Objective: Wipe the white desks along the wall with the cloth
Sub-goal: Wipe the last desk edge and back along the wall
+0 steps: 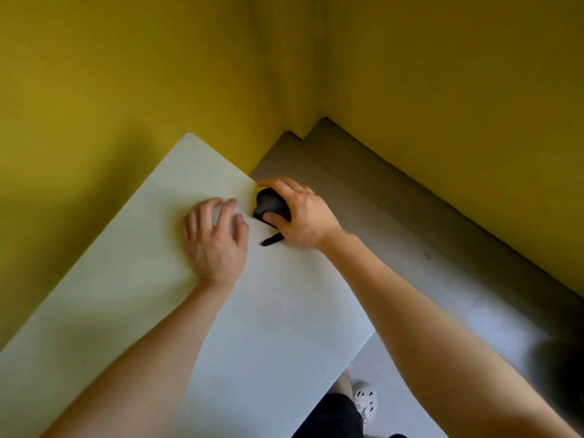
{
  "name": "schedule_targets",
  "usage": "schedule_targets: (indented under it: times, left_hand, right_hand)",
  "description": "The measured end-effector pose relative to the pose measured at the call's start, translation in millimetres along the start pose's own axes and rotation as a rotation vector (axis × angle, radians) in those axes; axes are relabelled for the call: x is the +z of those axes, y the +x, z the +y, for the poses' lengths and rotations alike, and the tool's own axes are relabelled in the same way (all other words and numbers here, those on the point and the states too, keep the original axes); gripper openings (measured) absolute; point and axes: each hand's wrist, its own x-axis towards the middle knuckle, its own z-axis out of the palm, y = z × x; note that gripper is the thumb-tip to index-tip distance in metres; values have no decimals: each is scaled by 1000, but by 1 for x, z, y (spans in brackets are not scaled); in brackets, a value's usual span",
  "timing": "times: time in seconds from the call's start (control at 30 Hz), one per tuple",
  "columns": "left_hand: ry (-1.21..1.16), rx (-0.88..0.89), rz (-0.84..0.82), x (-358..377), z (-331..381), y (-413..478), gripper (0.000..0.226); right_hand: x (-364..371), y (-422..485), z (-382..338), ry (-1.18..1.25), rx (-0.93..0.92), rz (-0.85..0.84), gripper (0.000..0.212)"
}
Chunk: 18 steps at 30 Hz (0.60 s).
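Note:
A white desk [132, 279] runs diagonally from the lower left up to a corner against the yellow wall. My right hand [303, 216] grips a bunched dark grey cloth [268, 205] and presses it on the desk near its right edge. A dark strip of the cloth [271, 241] pokes out below that hand. My left hand [218, 241] rests palm down on the desk just left of the cloth, fingers slightly apart, holding nothing.
Yellow walls [158, 74] meet in a corner behind the desk. Grey wood-look floor [395, 235] lies to the right of the desk. My leg in dark shorts and a white shoe [365, 399] show below the desk's near edge.

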Motion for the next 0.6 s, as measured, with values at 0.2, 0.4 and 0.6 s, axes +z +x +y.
schedule_targets:
  times: [0.2, 0.4, 0.6]
  left_hand:
    - [-7, -13, -222, -8, 10, -25, 55]
    - [-70, 212, -343, -45, 38, -102, 63]
    - [-131, 366, -409, -65, 32, -143, 69]
  right_hand:
    - [-51, -177, 49, -91, 57, 30, 56]
    - [-8, -27, -2, -134, 62, -61, 71]
    - [-30, -125, 37, -72, 57, 71, 56]
